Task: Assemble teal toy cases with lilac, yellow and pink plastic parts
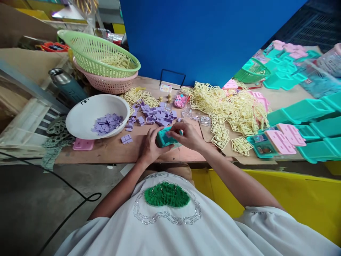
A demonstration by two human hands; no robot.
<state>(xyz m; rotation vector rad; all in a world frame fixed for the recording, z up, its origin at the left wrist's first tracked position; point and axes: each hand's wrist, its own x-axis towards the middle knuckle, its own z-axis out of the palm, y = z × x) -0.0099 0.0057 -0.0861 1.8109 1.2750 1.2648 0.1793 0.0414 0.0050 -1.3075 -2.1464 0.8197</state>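
My left hand [152, 147] is wrapped round the left side of a small turquoise plastic box [163, 139] at the table's front edge. Over the same box, my right hand [187, 134] has its fingers pinched together at the opening; a small pale piece seems to be in them, too hidden to name. Just beyond lie scattered purple plastic pieces [157, 114]. Behind the right hand are small clear plastic parts [205, 121] and a bag of pink bits [180, 101].
To the left are a white bowl [74, 122] with purple pieces, stacked green [106, 49] and pink [112, 85] baskets, and a flask [66, 85]. Cream plastic frames [234, 110] pile up at right, beside turquoise boxes [318, 145] and pink panels [281, 140]. A blue panel [186, 39] stands behind.
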